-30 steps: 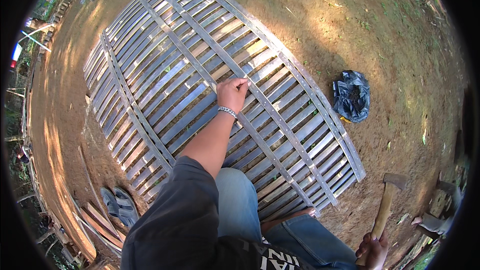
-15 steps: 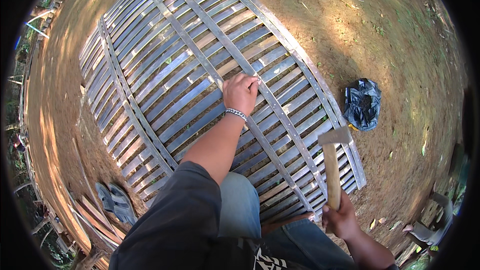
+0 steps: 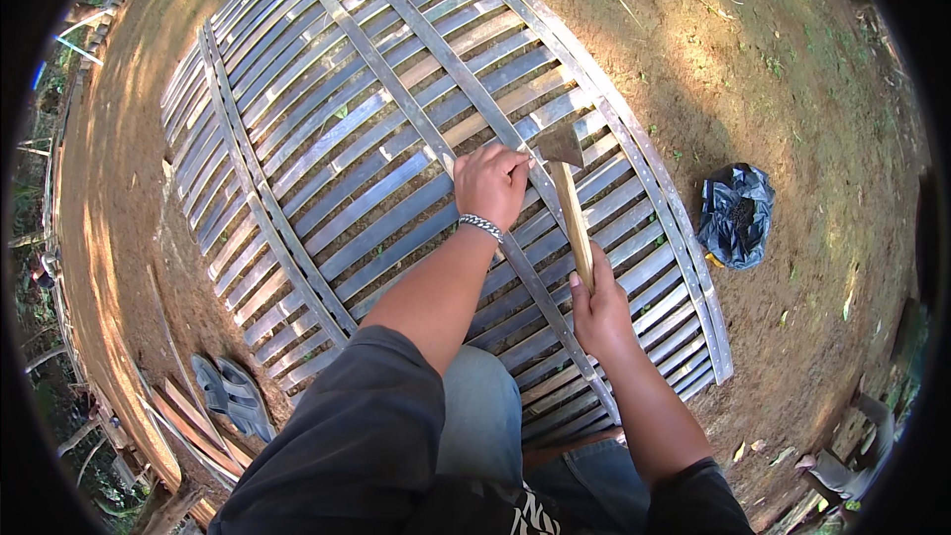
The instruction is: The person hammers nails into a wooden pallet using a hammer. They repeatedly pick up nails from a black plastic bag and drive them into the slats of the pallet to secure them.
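Presently the right hand is wrapped shut round the lower end of a hatchet, whose pale wooden handle runs up and away to a dark metal head poised just beside the left hand. That left hand, with a metal bracelet at the wrist, is curled with fingertips pressed together on something small against a long cross strip of the slat panel; what it pinches is too small to tell. The panel lies flat on bare earth, spreading from near the knees to the far left. Judged by look, the hatchet is head-heavy and stiff, its smooth handle liable to slip; the low grip gives swing but less control, and a hold nearer the head would suit fine taps. The slats appear thin, springy and prone to split near their ends. To the right, well apart from the panel, sits a crumpled blue-black plastic bag, open at the top with dark contents; no label can be made out. At near left a pair of grey sandals lies beside loose wood strips
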`<state>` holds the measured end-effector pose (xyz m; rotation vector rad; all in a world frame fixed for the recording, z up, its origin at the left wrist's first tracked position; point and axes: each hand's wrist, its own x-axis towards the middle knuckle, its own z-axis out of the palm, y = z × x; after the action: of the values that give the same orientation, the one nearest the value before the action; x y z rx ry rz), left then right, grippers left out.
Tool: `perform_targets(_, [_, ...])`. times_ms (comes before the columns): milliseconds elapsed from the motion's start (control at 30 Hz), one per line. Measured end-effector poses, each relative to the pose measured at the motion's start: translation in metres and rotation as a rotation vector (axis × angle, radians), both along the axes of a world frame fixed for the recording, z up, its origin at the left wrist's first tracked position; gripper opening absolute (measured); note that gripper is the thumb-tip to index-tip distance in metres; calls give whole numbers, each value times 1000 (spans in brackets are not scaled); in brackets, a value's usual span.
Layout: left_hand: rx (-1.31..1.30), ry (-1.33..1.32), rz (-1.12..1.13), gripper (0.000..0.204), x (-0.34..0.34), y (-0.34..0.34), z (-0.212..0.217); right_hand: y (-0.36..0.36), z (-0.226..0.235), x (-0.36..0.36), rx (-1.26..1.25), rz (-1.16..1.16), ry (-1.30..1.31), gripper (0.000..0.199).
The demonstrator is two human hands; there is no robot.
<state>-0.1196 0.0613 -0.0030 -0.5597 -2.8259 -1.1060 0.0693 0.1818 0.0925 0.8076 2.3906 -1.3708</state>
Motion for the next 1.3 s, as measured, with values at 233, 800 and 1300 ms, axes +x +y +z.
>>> perform_targets(233, [-8, 3, -19, 10, 1, 0, -3, -2, -18, 3, 130, 69, 74, 54])
perform_targets(800, [-12, 24, -8, 6, -1, 0, -4, -3, -12, -3, 168, 61, 218, 56])
perform_targets(1300, [-34, -37, -28, 7, 1, 0, 0, 1, -9, -9, 141, 60, 82, 55])
